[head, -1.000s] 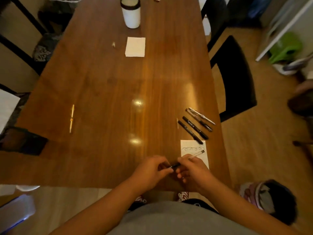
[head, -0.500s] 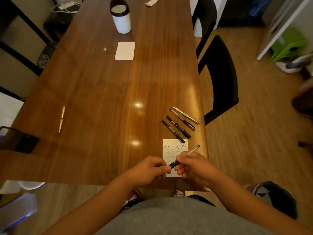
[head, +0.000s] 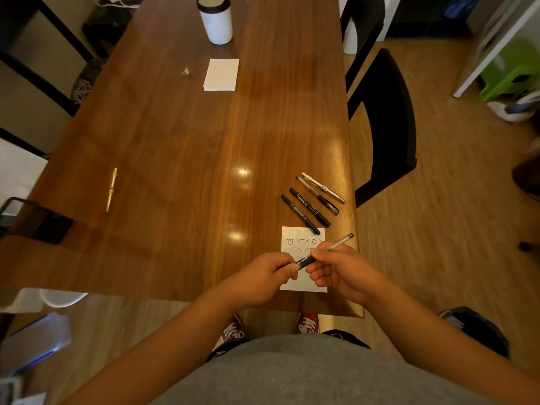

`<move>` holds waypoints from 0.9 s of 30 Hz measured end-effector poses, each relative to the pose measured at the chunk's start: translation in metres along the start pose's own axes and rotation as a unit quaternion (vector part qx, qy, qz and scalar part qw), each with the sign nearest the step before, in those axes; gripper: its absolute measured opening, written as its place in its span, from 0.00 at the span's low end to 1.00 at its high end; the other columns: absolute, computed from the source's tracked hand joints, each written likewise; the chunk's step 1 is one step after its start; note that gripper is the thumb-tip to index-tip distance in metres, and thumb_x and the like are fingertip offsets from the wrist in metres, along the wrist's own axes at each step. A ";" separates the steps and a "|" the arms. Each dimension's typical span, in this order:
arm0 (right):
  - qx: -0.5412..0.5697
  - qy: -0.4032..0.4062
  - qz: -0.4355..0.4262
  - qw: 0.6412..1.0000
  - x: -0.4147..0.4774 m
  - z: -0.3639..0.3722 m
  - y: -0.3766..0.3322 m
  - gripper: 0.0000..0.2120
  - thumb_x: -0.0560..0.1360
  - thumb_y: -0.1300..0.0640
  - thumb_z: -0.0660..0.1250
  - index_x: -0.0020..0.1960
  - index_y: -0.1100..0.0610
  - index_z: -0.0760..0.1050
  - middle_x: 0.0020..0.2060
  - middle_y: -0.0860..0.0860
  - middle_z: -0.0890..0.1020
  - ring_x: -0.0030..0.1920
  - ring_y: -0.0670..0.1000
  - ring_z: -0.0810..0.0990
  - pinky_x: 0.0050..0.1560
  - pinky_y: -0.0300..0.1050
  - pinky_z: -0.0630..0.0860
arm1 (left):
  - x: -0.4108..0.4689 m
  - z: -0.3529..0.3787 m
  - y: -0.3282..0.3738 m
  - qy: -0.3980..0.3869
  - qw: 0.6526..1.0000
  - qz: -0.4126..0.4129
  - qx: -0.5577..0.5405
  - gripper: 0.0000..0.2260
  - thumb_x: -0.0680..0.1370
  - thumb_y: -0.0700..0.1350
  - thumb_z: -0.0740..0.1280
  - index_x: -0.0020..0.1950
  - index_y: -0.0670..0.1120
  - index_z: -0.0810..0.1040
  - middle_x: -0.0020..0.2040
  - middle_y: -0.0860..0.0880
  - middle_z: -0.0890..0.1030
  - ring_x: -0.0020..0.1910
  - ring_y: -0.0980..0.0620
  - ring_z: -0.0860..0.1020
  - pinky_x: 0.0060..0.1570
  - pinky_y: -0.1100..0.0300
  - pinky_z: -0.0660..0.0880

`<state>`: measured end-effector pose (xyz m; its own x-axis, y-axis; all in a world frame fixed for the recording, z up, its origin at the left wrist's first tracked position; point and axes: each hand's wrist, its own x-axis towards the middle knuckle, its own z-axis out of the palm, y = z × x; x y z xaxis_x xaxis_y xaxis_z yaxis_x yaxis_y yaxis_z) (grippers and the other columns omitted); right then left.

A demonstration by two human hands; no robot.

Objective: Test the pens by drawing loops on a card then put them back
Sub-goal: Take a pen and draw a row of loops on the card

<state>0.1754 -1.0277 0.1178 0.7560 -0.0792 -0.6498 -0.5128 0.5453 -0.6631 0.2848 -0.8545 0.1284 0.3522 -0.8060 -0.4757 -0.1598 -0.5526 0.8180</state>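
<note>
A clear-barrelled pen point(head: 336, 245) slants above a white card point(head: 302, 239) that bears rows of drawn loops. My right hand point(head: 342, 271) grips the pen's middle. My left hand point(head: 263, 276) pinches the pen's black lower end point(head: 304, 262); whether that is a cap I cannot tell. Both hands hover over the card's near half at the table's near right edge. Beyond the card lie several other pens point(head: 311, 201) side by side, all slanted the same way.
A second white card point(head: 221, 74) and a white cup with a dark rim point(head: 216, 20) lie far up the wooden table point(head: 175, 135). A gold pen point(head: 111, 190) rests at the left. A black chair point(head: 385, 118) stands along the right edge.
The view has shifted, so the card and pens sit more towards the middle. My hands keep holding the same pen, and its black end now shows more between them.
</note>
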 end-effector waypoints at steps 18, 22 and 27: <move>-0.293 0.237 -0.116 0.919 0.005 0.003 0.047 0.06 0.79 0.54 0.65 0.45 0.46 0.77 0.39 0.47 0.84 0.40 0.47 0.84 0.39 0.41 0.82 | -0.009 0.039 -0.070 0.037 0.926 0.119 0.357 0.16 0.82 0.53 0.58 0.65 0.48 0.75 0.69 0.50 0.72 0.67 0.52 0.70 0.65 0.57 0.69; -0.360 0.231 -0.156 0.890 0.010 0.012 0.051 0.06 0.76 0.54 0.67 0.42 0.45 0.74 0.35 0.43 0.81 0.38 0.41 0.80 0.33 0.33 0.75 | -0.001 0.052 -0.076 0.025 0.906 0.164 0.390 0.16 0.82 0.53 0.59 0.63 0.46 0.77 0.73 0.47 0.68 0.70 0.49 0.67 0.67 0.52 0.68; -0.375 0.208 -0.153 0.890 0.015 0.013 0.055 0.07 0.76 0.55 0.67 0.42 0.43 0.75 0.37 0.38 0.80 0.40 0.38 0.79 0.35 0.29 0.71 | 0.003 0.063 -0.085 0.016 0.895 0.200 0.399 0.16 0.81 0.53 0.59 0.64 0.46 0.76 0.72 0.46 0.68 0.70 0.48 0.67 0.67 0.53 0.67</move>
<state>0.1636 -0.9876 0.0766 0.7706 -0.5165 -0.3734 -0.5537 -0.2526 -0.7935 0.2411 -0.8234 0.0372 0.1441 -0.9737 -0.1763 -0.8816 -0.2072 0.4241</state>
